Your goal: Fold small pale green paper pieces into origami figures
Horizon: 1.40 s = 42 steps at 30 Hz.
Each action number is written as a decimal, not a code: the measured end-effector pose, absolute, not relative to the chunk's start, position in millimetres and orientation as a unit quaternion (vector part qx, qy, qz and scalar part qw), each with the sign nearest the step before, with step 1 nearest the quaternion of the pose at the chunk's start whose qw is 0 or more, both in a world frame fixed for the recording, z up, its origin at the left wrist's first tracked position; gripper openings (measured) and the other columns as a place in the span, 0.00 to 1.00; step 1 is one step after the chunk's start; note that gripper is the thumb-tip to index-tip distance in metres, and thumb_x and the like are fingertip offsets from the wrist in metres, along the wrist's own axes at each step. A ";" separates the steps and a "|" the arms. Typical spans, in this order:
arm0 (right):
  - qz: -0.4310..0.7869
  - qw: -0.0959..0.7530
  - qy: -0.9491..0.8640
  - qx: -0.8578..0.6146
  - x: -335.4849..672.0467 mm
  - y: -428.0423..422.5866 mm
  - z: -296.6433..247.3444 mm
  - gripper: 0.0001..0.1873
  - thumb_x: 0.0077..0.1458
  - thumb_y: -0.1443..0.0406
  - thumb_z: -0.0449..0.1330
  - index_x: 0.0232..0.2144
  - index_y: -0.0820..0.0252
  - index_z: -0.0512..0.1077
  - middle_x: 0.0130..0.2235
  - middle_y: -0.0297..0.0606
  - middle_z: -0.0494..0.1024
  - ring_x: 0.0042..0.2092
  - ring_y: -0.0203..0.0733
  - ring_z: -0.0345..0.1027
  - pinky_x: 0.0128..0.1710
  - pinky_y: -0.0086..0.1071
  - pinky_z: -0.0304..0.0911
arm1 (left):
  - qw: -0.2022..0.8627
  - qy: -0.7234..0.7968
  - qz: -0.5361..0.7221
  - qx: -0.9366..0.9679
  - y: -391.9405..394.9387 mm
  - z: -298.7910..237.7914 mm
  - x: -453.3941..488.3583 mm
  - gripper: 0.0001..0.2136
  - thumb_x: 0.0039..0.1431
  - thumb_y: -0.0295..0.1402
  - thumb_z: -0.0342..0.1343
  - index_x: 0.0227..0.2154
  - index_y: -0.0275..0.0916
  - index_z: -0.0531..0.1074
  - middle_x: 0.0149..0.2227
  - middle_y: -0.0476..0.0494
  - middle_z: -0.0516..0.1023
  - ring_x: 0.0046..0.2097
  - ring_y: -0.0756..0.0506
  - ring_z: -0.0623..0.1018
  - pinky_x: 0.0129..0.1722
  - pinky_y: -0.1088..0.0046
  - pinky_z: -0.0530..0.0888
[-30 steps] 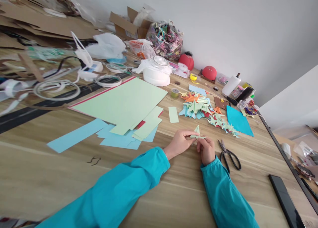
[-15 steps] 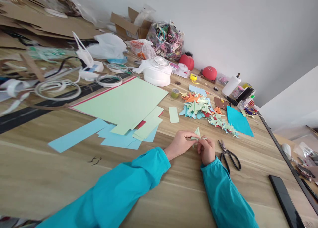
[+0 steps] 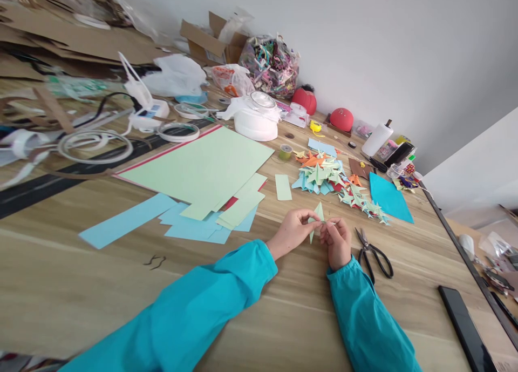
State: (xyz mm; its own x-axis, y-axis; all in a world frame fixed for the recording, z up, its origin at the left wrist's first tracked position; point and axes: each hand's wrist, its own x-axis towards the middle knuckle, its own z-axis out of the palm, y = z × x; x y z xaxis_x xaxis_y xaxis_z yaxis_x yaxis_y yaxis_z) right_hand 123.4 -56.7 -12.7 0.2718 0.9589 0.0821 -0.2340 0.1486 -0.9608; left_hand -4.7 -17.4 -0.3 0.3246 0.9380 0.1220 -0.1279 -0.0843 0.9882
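Observation:
A small pale green folded paper piece point(image 3: 318, 212) with pointed ends is pinched between my two hands, just above the table. My left hand point(image 3: 294, 231) grips it from the left, thumb and fingers closed on it. From the right, my right hand point(image 3: 337, 241) has its thumb and index finger on the paper's other side. Scissors with black handles point(image 3: 372, 251) lie to the right of my right hand. Beyond my hands rests a heap of folded paper shapes point(image 3: 321, 172) in green, blue, orange and red. A green paper rectangle point(image 3: 283, 187) lies beside that heap.
Large green sheets point(image 3: 198, 164) and blue paper strips point(image 3: 127, 221) lie to the left. A turquoise square point(image 3: 390, 197) is at the right, a black phone point(image 3: 465, 326) nearer. Along the back stand a white bottle point(image 3: 377, 140) and a red pincushion point(image 3: 341, 119).
The folded paper has turned slightly and moved a little left between my fingers. Both hands keep their grip in nearly the same place.

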 end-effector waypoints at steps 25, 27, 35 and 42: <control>0.417 0.577 -0.471 -0.521 122.3 -56.1 -12.5 0.15 0.47 0.55 0.62 0.25 0.62 0.70 0.19 0.31 0.70 0.19 0.31 0.60 0.19 0.27 0.56 | 0.655 0.342 0.481 0.473 -19.5 6.9 -4.5 0.17 0.45 0.32 0.60 0.40 0.38 0.66 0.27 0.49 0.76 0.29 0.49 0.74 0.29 0.75 0.68; 0.404 0.576 -0.479 -0.525 120.6 -56.7 -10.2 0.15 0.47 0.55 0.63 0.24 0.62 0.70 0.18 0.31 0.70 0.19 0.31 0.60 0.18 0.27 0.56 | 0.659 0.325 0.468 0.491 -18.6 6.3 -4.7 0.11 0.46 0.34 0.59 0.34 0.36 0.69 0.27 0.48 0.75 0.29 0.49 0.73 0.28 0.75 0.67; 0.393 0.559 -0.504 -0.528 123.0 -57.8 -9.7 0.14 0.46 0.57 0.63 0.20 0.61 0.68 0.17 0.30 0.69 0.18 0.31 0.59 0.19 0.27 0.55 | 0.632 0.342 0.468 0.515 -16.6 3.5 -4.3 0.11 0.47 0.39 0.59 0.23 0.35 0.70 0.22 0.51 0.68 0.26 0.52 0.67 0.25 0.76 0.63; 0.394 0.537 -0.516 -0.539 121.3 -58.9 -8.4 0.14 0.46 0.57 0.63 0.19 0.60 0.67 0.15 0.29 0.67 0.18 0.31 0.58 0.19 0.27 0.54 | 0.626 0.353 0.456 0.525 -16.8 2.1 -5.2 0.12 0.42 0.38 0.63 0.23 0.34 0.71 0.22 0.51 0.69 0.26 0.52 0.67 0.25 0.77 0.63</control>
